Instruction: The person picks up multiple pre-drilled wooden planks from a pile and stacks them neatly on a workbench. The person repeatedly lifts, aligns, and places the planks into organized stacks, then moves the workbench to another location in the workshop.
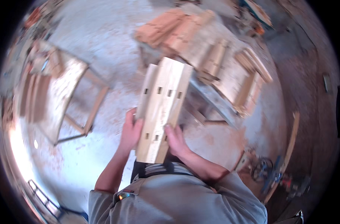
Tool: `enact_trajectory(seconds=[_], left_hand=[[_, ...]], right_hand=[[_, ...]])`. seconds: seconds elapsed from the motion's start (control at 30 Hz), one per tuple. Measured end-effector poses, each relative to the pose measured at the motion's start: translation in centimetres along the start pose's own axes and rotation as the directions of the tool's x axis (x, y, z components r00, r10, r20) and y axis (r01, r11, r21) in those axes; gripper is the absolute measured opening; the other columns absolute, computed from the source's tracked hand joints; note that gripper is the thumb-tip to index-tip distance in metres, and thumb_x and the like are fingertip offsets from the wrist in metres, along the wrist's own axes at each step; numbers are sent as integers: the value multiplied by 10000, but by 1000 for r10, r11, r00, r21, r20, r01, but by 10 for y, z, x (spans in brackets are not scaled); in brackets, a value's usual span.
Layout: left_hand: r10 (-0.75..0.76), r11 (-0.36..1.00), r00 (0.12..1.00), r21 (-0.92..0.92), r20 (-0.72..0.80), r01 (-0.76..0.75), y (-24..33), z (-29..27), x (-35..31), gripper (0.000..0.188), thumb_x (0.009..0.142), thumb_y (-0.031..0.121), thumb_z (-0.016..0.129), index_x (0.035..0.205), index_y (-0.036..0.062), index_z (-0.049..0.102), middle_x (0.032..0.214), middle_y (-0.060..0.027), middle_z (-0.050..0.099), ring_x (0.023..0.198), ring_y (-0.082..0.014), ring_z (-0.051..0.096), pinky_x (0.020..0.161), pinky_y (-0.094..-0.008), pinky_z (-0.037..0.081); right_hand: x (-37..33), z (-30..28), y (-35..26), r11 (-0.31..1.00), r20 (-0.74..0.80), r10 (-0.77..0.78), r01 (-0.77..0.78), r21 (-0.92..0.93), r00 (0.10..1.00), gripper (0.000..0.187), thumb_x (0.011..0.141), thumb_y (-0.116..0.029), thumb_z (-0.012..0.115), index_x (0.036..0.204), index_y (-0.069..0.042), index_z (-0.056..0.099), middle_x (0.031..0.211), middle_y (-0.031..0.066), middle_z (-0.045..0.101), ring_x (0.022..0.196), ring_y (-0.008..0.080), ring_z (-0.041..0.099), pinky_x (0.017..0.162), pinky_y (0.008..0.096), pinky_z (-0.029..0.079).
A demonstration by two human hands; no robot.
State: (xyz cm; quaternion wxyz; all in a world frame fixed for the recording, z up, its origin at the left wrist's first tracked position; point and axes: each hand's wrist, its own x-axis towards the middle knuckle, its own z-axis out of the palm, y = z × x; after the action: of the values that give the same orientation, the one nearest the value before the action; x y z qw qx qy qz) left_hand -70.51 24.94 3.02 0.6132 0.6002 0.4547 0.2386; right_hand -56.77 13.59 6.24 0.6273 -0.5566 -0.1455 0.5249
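Note:
A bundle of pale wooden boards with small rectangular mortise slots [160,100] is held up in front of my body, its far end pointing away from me. My left hand [131,130] grips the bundle's left edge, thumb pressed against the side. On the right edge, my right hand [175,140] clasps the boards with its thumb lying on top. The fingers of both hands are mostly hidden beneath or behind the wood. Several slots show in two rows across the boards.
Ahead to the right stands a workbench [229,84] bearing reddish board stacks [164,28] and paler slotted pieces [214,58]. A low table [71,80] with stacked boards [35,95] is at left. A machine with a wheel [262,170] and a long wooden strip [291,145] lie at right.

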Motion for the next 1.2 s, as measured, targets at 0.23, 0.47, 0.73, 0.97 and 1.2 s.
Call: enact_trajectory(seconds=[0.23, 0.47, 0.73, 0.97, 1.2], left_hand=[[-156, 986, 973, 35, -168, 164, 5, -104, -37, 546, 889, 363, 561, 1301, 43, 398, 903, -202, 625, 835, -288, 630, 767, -376, 485], [-146, 989, 919, -68, -366, 131, 0, -168, -19, 570, 899, 381, 550, 1309, 17, 395, 917, -198, 619, 866, -259, 615, 786, -364, 477], [-228, 974, 839, -121, -493, 193, -11, -253, 4, 621, 904, 413, 533, 1319, -22, 379, 926, -188, 596, 863, -230, 585, 787, -353, 467], [-279, 953, 823, -245, -495, 176, -50, -380, 15, 622, 911, 420, 520, 1322, -23, 370, 953, -187, 587, 878, -227, 577, 788, -357, 468], [-343, 937, 791, -238, -507, 254, -94, -551, 23, 601, 922, 407, 517, 1319, -20, 372, 1010, -200, 592, 923, -229, 585, 807, -348, 476]], right_hand=[[5, 92, 33, 978, 114, 205, -207, 10, 972, 518, 962, -221, 436, 1388, 21, 265, 1305, 149, 448, 1166, 232, 474, 986, 358, 393], [63, 159, 38, 938, 255, 347, -330, -107, 903, 575, 959, -234, 453, 1420, 15, 216, 1376, 165, 383, 1262, 249, 383, 1056, 370, 311], [114, 256, 51, 923, 384, 385, -341, -180, 839, 599, 950, -250, 485, 1424, 12, 229, 1380, 166, 388, 1269, 245, 386, 1057, 355, 313], [139, 387, 96, 905, 387, 416, -335, -261, 823, 575, 943, -242, 501, 1405, 10, 269, 1345, 153, 425, 1235, 228, 417, 1043, 346, 327], [158, 550, 172, 892, 370, 438, -345, -292, 819, 557, 940, -251, 512, 1383, 7, 295, 1327, 146, 442, 1213, 210, 430, 1022, 334, 346]])
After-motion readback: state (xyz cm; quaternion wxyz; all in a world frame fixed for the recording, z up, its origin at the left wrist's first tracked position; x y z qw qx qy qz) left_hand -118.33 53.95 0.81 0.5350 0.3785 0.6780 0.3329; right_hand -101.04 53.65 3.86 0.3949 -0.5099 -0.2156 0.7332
